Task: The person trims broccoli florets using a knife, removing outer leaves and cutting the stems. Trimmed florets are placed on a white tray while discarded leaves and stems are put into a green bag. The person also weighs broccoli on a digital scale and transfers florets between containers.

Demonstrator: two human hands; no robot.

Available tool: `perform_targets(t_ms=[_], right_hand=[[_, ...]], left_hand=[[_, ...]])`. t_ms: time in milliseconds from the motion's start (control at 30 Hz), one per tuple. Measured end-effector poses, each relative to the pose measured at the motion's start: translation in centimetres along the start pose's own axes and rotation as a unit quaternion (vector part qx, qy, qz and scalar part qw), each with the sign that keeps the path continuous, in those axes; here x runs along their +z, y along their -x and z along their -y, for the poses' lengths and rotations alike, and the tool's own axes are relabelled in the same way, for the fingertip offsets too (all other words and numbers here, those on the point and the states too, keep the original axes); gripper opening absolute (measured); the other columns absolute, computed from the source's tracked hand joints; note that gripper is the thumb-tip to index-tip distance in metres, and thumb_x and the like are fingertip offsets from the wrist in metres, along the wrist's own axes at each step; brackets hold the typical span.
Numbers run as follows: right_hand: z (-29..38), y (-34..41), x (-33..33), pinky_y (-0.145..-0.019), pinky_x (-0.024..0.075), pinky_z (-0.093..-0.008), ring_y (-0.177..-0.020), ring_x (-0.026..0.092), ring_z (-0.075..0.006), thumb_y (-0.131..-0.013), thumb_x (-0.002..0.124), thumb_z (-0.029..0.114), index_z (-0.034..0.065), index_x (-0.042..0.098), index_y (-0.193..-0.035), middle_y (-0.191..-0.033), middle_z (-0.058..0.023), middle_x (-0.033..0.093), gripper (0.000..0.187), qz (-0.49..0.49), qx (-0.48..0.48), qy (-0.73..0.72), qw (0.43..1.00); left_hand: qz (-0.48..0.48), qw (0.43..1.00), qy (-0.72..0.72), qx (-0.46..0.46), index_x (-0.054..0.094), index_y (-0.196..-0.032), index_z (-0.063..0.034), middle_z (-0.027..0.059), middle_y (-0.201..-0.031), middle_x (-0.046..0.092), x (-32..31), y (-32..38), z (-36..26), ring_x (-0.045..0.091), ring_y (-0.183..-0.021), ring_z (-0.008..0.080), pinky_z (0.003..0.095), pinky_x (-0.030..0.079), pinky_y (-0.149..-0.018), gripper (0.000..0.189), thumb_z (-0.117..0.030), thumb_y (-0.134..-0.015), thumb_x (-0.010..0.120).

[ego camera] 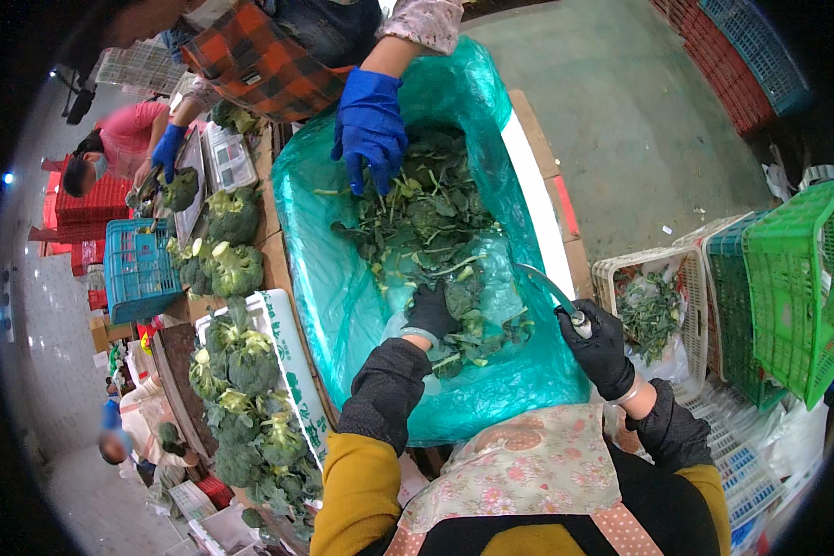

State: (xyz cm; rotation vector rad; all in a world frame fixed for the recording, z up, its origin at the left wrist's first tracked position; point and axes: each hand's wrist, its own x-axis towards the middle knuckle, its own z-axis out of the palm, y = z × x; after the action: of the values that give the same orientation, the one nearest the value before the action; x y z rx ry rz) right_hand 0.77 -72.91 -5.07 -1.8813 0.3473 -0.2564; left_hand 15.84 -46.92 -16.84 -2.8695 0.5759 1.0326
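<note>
A foam box lined with a green plastic bag (333,292) lies before me, holding broccoli leaves, stem trimmings (431,208) and a few broccoli pieces. My left hand (432,313), in a black glove, reaches down into it beside a broccoli head (463,295); whether its fingers grip anything is hidden. My right hand (596,347), also black-gloved, is closed round the handle of a curved knife (552,288) at the box's right side, with the blade pointing up and left over the bag.
Broccoli heads (250,368) fill a white foam box (295,375) at left. A co-worker's blue-gloved hand (372,132) hangs over the bag; the other (168,149) is at a broccoli head (180,189) near a scale (229,158). Plastic crates (782,278) stand at right, one with leaves (650,313).
</note>
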Motion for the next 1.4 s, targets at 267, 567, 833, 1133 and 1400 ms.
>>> perform_targets(t_ms=[267,567,833,1133,1400], right_hand=[[-0.6,0.2,0.2,-0.057,0.0481,-0.0314,-0.063,0.063,-0.0244,-0.081,0.066,0.012,0.0037,0.062,-0.084,-0.071,-0.0129,0.062,0.010,-0.020,-0.027,0.007,0.999],[0.6,-1.2,-0.6,-0.059,0.0487,-0.0364,-0.070,0.063,-0.0313,-0.076,0.068,0.014,0.0071,0.062,-0.087,-0.079,-0.0135,0.063,0.015,0.075,-0.177,0.083,0.978],[4.4,-6.5,-0.1,-0.056,0.0462,-0.0400,-0.068,0.061,-0.0289,-0.073,0.067,0.021,0.0108,0.061,-0.083,-0.074,-0.0097,0.059,0.016,0.157,-0.396,0.276,0.862],[4.0,-8.1,2.4,-0.056,0.0463,-0.0400,-0.067,0.061,-0.0264,-0.072,0.061,0.018,0.0119,0.062,-0.079,-0.071,-0.0095,0.057,0.009,0.123,-0.471,0.341,0.804],[0.1,-11.0,0.0,-0.060,0.0495,-0.0413,-0.068,0.064,-0.0287,-0.073,0.063,0.018,0.0115,0.063,-0.087,-0.077,-0.0100,0.064,0.015,0.168,-0.325,0.389,0.846]], left_hand=[[-0.143,0.977,0.157,0.001,0.037,-0.125,-0.0031,0.0244,-0.116,0.044,-4.4,4.6,0.7,0.045,-0.108,0.0398,0.0443,0.042,-0.092,0.091,-0.027,-0.051,0.083],[-0.329,0.904,0.273,-0.014,0.036,-0.128,0.0004,0.0180,-0.119,0.042,-11.9,11.8,1.0,0.044,-0.112,0.0331,0.0404,0.040,-0.096,0.089,-0.020,-0.056,0.084],[-0.352,0.876,0.326,0.038,0.037,-0.125,-0.0006,0.0170,-0.115,0.042,-12.4,14.7,0.8,0.046,-0.108,0.0313,0.0381,0.041,-0.096,0.088,-0.020,-0.053,0.083],[-0.312,0.837,0.447,0.046,0.038,-0.124,0.0000,0.0150,-0.117,0.048,-10.5,16.6,1.2,0.050,-0.109,0.0263,0.0372,0.043,-0.095,0.082,-0.012,-0.057,0.082],[-0.345,0.841,0.415,0.036,0.036,-0.125,0.0003,0.0149,-0.119,0.044,-9.5,18.7,2.6,0.046,-0.112,0.0273,0.0369,0.041,-0.097,0.089,-0.012,-0.052,0.084]])
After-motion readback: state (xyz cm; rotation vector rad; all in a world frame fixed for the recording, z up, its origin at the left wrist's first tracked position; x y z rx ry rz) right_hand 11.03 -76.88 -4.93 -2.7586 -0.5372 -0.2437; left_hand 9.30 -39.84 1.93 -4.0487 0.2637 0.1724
